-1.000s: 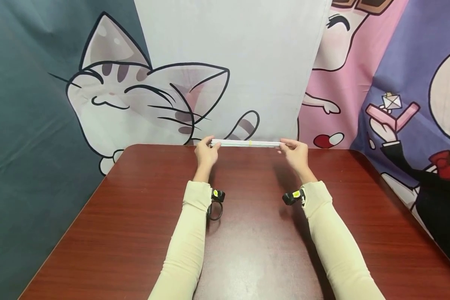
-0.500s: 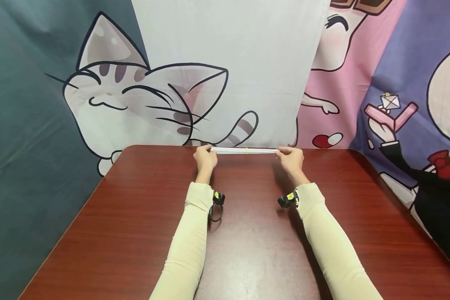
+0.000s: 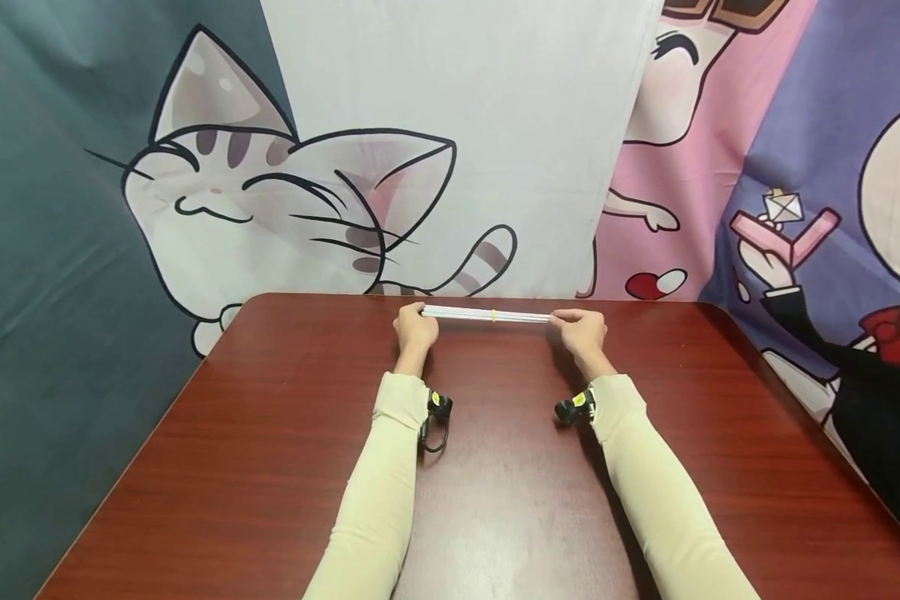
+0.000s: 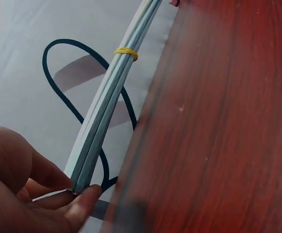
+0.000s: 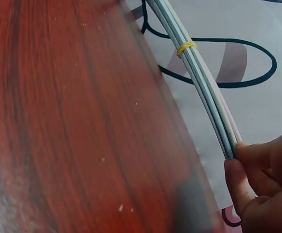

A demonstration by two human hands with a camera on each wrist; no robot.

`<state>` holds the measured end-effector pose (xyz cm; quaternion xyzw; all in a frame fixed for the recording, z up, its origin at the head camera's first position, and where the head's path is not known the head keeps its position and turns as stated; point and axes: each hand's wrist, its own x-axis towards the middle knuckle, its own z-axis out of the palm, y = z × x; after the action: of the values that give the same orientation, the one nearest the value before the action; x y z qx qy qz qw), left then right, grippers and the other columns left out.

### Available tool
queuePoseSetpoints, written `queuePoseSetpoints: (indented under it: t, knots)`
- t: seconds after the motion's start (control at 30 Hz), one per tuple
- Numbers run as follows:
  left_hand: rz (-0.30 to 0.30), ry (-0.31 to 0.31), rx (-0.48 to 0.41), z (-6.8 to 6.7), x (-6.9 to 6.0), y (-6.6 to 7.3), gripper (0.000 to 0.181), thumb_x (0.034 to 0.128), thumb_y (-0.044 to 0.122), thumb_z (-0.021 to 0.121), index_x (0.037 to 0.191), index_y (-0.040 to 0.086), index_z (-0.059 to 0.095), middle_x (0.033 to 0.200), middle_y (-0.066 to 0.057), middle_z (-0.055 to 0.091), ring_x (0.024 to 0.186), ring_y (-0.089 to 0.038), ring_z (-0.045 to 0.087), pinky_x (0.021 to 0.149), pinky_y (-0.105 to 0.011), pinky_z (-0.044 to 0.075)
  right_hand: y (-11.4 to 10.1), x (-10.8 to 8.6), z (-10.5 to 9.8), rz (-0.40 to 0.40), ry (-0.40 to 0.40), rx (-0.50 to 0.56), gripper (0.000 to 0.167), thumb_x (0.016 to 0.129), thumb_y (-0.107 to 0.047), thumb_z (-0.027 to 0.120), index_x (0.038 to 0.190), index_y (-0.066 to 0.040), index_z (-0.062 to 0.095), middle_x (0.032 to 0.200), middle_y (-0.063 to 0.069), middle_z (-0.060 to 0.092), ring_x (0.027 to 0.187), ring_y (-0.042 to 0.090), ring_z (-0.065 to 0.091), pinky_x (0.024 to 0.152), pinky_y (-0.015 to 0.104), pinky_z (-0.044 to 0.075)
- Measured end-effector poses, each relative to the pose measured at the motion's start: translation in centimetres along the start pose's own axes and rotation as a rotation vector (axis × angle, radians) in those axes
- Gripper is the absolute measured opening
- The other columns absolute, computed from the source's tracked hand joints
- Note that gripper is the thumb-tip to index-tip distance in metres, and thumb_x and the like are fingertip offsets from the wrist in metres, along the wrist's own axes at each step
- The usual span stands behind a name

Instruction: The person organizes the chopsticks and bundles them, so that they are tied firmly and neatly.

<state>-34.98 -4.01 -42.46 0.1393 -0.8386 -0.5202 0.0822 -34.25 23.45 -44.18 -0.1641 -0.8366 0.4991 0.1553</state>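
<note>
A bundle of thin white sticks [image 3: 456, 312], bound by a yellow rubber band [image 3: 493, 316] around its middle, spans both hands near the table's far edge. The left hand [image 3: 416, 328] pinches one end between thumb and fingers; in the left wrist view the left hand [image 4: 24, 184] holds the tips of the sticks. At the opposite end, the right hand [image 3: 582, 332] pinches the bundle, and the right wrist view shows the right hand's [image 5: 270, 172] thumb and finger on the stick ends. Whether the sticks are solid or hollow cannot be seen.
A reddish-brown wooden table [image 3: 487, 467] lies under the arms. Behind its far edge hangs a cloth backdrop [image 3: 465, 75] with cartoon figures. Black wrist cameras [image 3: 440, 406] are strapped on both wrists, a dark cable loop hanging by the left one.
Both hands have lowered the bundle and brought it slightly nearer the person, so it now shows against the table rather than the backdrop's bottom. The grip at both ends continues.
</note>
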Motion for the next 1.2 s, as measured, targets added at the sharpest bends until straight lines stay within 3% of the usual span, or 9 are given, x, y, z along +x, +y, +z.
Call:
queuePoseSetpoints:
  t: [0.2, 0.47, 0.7, 1.07, 1.2]
  knots:
    - [-0.006, -0.005, 0.017, 0.0, 0.1, -0.5, 0.042, 0.0891, 0.001, 0.050, 0.126, 0.007, 0.068, 0.124, -0.010, 0.068, 0.129, -0.034, 0.049, 0.104, -0.041, 0.042, 0.7, 0.1, 0.1, 0.010, -0.008, -0.003, 0.023, 0.082, -0.018, 0.078, 0.102, -0.006, 0.079, 0.114, 0.015, 0.071, 0.125, 0.032, 0.053, 0.108, 0.039, 0.036]
    - [0.014, 0.001, 0.050, 0.4, 0.4, -1.5, 0.035, 0.0834, 0.006, 0.076, 0.118, 0.006, 0.072, 0.113, -0.010, 0.072, 0.123, -0.031, 0.054, 0.100, -0.038, 0.046, 1.5, 0.5, 0.1, -0.029, -0.032, -0.082, 0.021, 0.083, -0.017, 0.077, 0.102, -0.007, 0.079, 0.112, 0.015, 0.072, 0.122, 0.037, 0.053, 0.105, 0.042, 0.037]
    - [0.039, 0.027, 0.020, 0.4, 0.8, -2.3, 0.023, 0.0813, 0.003, 0.078, 0.104, 0.006, 0.076, 0.099, -0.009, 0.074, 0.104, -0.027, 0.065, 0.094, -0.038, 0.049, 2.0, 0.6, -0.1, -0.023, -0.080, -0.116, 0.022, 0.085, -0.018, 0.076, 0.104, -0.007, 0.078, 0.116, 0.015, 0.070, 0.125, 0.038, 0.050, 0.107, 0.043, 0.035]
    - [0.023, 0.030, 0.070, -0.1, 0.5, -2.3, 0.025, 0.0784, 0.004, 0.081, 0.103, 0.007, 0.075, 0.099, -0.007, 0.075, 0.111, -0.027, 0.060, 0.094, -0.037, 0.048, 2.2, 0.4, -0.1, -0.021, -0.123, -0.091, 0.024, 0.084, -0.018, 0.077, 0.106, -0.008, 0.078, 0.119, 0.014, 0.069, 0.126, 0.033, 0.052, 0.105, 0.042, 0.037]
    - [0.038, 0.015, 0.069, -0.2, 0.3, -2.0, 0.027, 0.0816, 0.008, 0.079, 0.108, 0.006, 0.073, 0.102, -0.007, 0.073, 0.112, -0.027, 0.060, 0.093, -0.039, 0.049, 2.2, 0.4, -0.6, -0.014, -0.130, -0.078, 0.026, 0.083, -0.018, 0.078, 0.107, -0.007, 0.077, 0.120, 0.014, 0.069, 0.125, 0.033, 0.050, 0.104, 0.042, 0.037]
